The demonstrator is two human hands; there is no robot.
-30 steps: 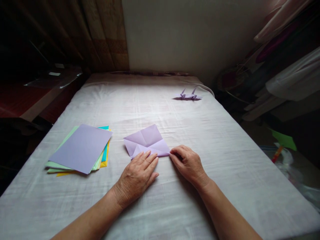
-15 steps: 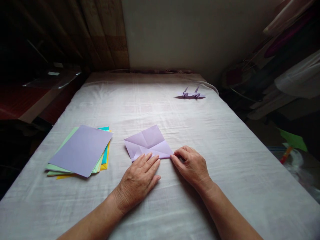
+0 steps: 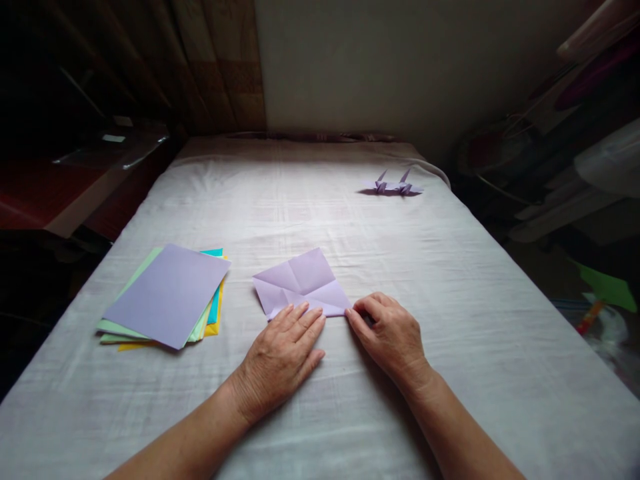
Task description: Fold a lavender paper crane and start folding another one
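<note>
A creased sheet of purple origami paper (image 3: 306,279) lies on the cloth, its near edge folded over. My left hand (image 3: 281,357) rests flat on that near edge, fingers stretched out and pressing on the paper. At the sheet's right corner, my right hand (image 3: 387,333) pinches the tip between thumb and forefinger. The left fingers hide part of the folded edge.
To the left sits a stack of coloured paper (image 3: 170,293), purple on top with green, yellow and blue below. Two folded purple paper cranes (image 3: 393,187) stand at the far right of the cloth-covered surface (image 3: 450,400). Clothes (image 3: 610,160) hang beyond its right side.
The whole view has shifted slightly, so things appear a little further right. Both hands keep their places on the purple paper, and its folds look the same.
</note>
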